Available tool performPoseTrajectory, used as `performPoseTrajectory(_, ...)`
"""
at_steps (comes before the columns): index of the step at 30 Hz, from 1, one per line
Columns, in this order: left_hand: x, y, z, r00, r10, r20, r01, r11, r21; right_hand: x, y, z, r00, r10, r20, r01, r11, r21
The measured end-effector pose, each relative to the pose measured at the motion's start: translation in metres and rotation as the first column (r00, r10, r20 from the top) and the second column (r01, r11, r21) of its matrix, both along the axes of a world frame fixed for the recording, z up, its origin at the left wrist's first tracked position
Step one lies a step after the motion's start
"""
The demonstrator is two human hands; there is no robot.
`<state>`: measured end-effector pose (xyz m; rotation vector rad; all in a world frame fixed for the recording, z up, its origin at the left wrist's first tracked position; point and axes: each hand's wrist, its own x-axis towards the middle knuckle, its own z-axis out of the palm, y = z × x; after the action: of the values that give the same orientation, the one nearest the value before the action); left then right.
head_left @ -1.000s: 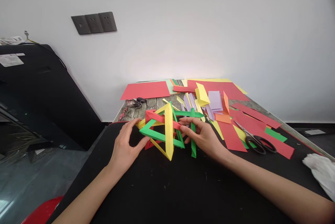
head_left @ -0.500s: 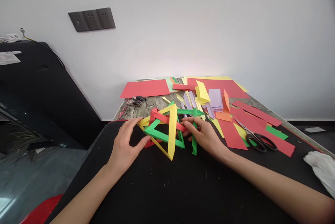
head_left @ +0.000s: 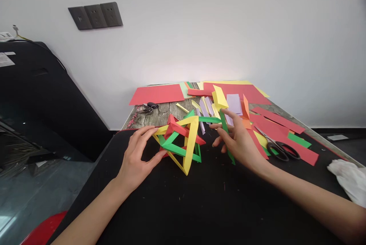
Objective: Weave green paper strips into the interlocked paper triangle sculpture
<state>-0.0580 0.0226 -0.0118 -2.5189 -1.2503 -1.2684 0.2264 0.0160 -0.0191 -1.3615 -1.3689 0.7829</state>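
Observation:
A paper frame of interlaced yellow, red and green folded strips [head_left: 190,145] stands on the black table mat. At its left yellow corner, my left hand [head_left: 137,159] pinches it between thumb and fingers. From the frame's upper right a folded green paper strip [head_left: 223,118] reaches out and bends downward. My right hand [head_left: 238,138] is around the bent part, with the strip passing between thumb and index finger; the grip looks loose. The red strip end [head_left: 200,139] points toward that hand, apart from it.
Scissors with black handles [head_left: 281,150] lie on red paper at the right. Lilac strips [head_left: 203,107] and a folded yellow piece [head_left: 219,98] lie behind. Small snips [head_left: 148,107] are back left. White crumpled tissue [head_left: 347,178] sits at the right edge.
My right hand has left the red strip end and moved right, carrying the bent green strip with it. My left hand keeps its pinch on the frame.

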Motion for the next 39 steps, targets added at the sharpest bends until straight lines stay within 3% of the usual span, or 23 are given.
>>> performPoseTrajectory(5,0.0,0.001,0.001,1.0,-0.017,-0.007,0.017,0.999,-0.038,0.004,-0.023,-0.006,0.999,-0.016,0.042,0.016,1.0,-0.005)
performPoseTrajectory(8,0.001,0.001,0.002,1.0,-0.028,-0.001,0.028,0.999,-0.036,0.003,-0.039,-0.009,0.971,0.065,0.229,-0.071,0.997,0.018)
performPoseTrajectory(12,0.002,0.002,0.002,1.0,-0.014,0.002,0.014,0.999,-0.041,-0.001,-0.055,-0.009,0.868,0.191,0.457,-0.259,0.962,0.089)
performPoseTrajectory(17,-0.001,0.004,0.0,1.0,0.022,0.005,-0.022,0.998,-0.052,-0.001,-0.065,-0.014,0.801,0.231,0.552,-0.353,0.928,0.123)
performPoseTrajectory(21,-0.003,0.005,-0.003,0.999,0.042,0.01,-0.041,0.998,-0.053,0.007,-0.069,-0.024,0.768,0.189,0.611,-0.379,0.904,0.197)
performPoseTrajectory(24,-0.002,0.005,-0.004,0.999,0.049,0.016,-0.048,0.997,-0.054,0.014,-0.072,-0.029,0.786,0.155,0.598,-0.338,0.918,0.206)
performPoseTrajectory(30,-0.002,0.009,-0.004,0.998,0.052,0.04,-0.049,0.997,-0.066,0.024,-0.074,-0.026,0.853,0.202,0.481,-0.243,0.97,0.024)
performPoseTrajectory(34,-0.002,0.012,-0.005,0.996,0.061,0.064,-0.054,0.994,-0.096,0.026,-0.075,-0.022,0.921,0.167,0.352,-0.174,0.985,-0.009)
performPoseTrajectory(39,-0.002,0.013,-0.006,0.994,0.073,0.084,-0.061,0.99,-0.13,0.027,-0.076,-0.02,0.958,0.226,0.174,-0.202,0.968,-0.146)
